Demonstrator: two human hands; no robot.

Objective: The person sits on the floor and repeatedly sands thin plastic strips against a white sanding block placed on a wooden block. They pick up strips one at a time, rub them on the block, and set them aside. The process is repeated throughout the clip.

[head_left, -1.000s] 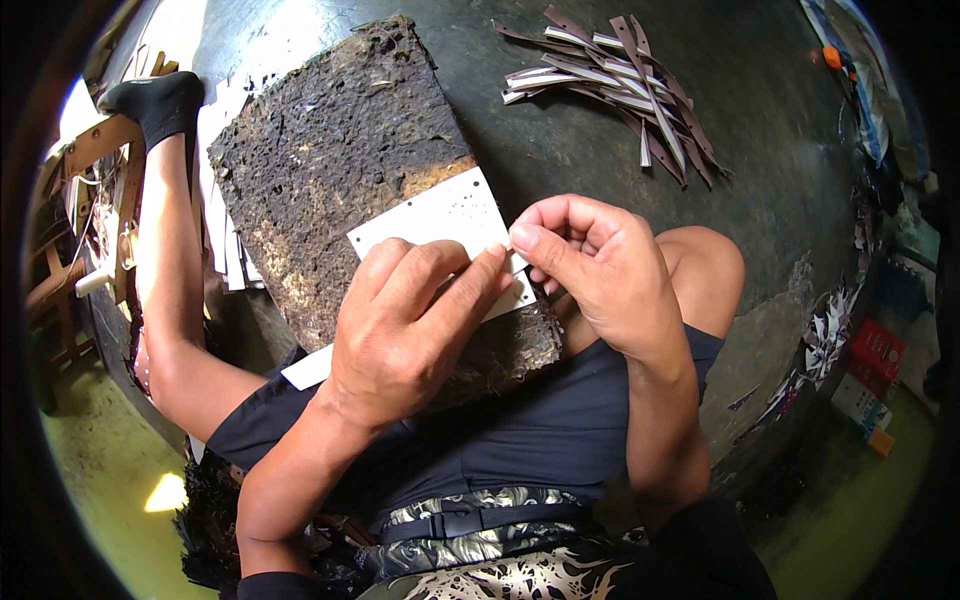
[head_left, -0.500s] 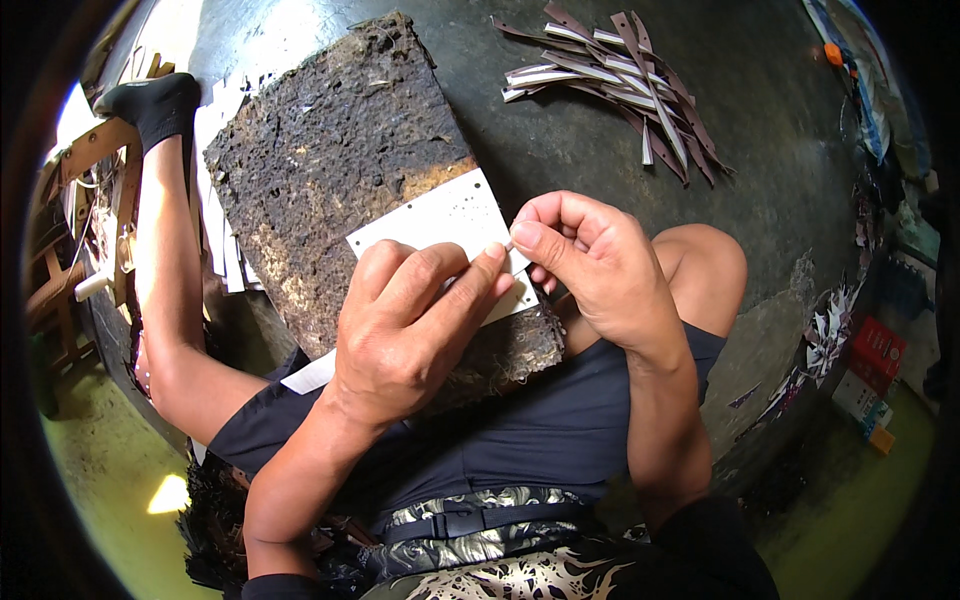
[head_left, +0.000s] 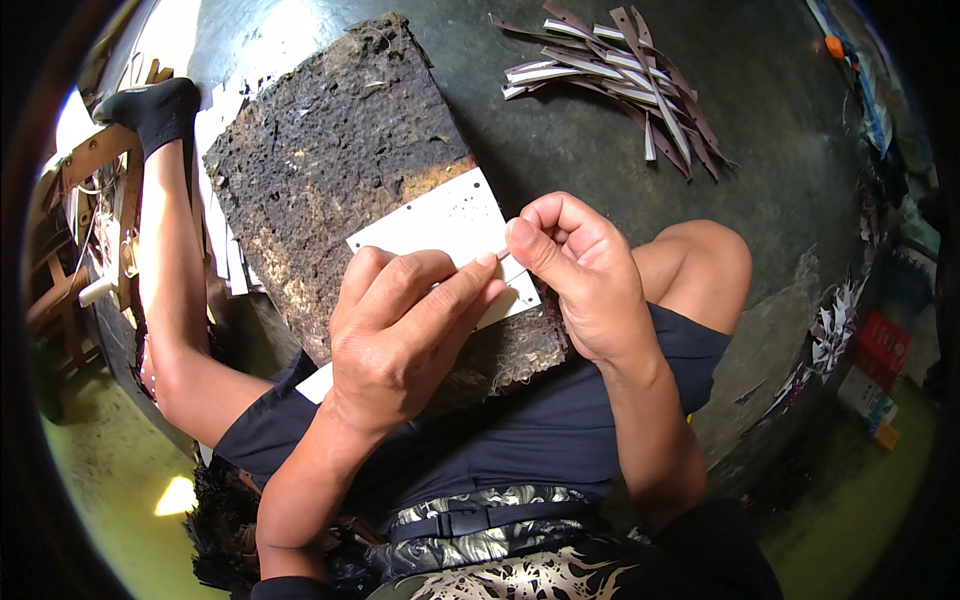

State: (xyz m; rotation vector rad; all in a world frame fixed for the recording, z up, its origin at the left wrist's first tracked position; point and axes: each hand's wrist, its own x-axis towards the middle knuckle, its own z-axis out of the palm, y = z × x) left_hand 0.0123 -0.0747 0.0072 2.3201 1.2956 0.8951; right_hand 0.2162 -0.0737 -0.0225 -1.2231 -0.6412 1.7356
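Note:
A white rectangular plate with small dark holes [head_left: 428, 222] lies on a rough, dark, worn block [head_left: 330, 130] in front of me. My left hand [head_left: 395, 320] rests over the plate, index finger bent down and pressing near its right part. A narrow white strip [head_left: 316, 383] passes beneath this hand, its tail sticking out at the lower left. My right hand [head_left: 580, 270] is closed in a pinch at the plate's right edge, thumb against index finger. Something thin and small reaches from that pinch toward my left index fingertip; its kind does not show clearly.
A loose pile of brown and white strips [head_left: 640, 90] lies on the dark floor at the far right. White sheets [head_left: 232, 262] sit left of the block. Paper scraps [head_left: 835, 325] and a red box [head_left: 880, 348] are at the right edge. My bent legs flank the block.
My right hand has shifted slightly left, with its pinch kept at the plate's edge. The strip's tail at the lower left has moved a little right. The plate stays in place.

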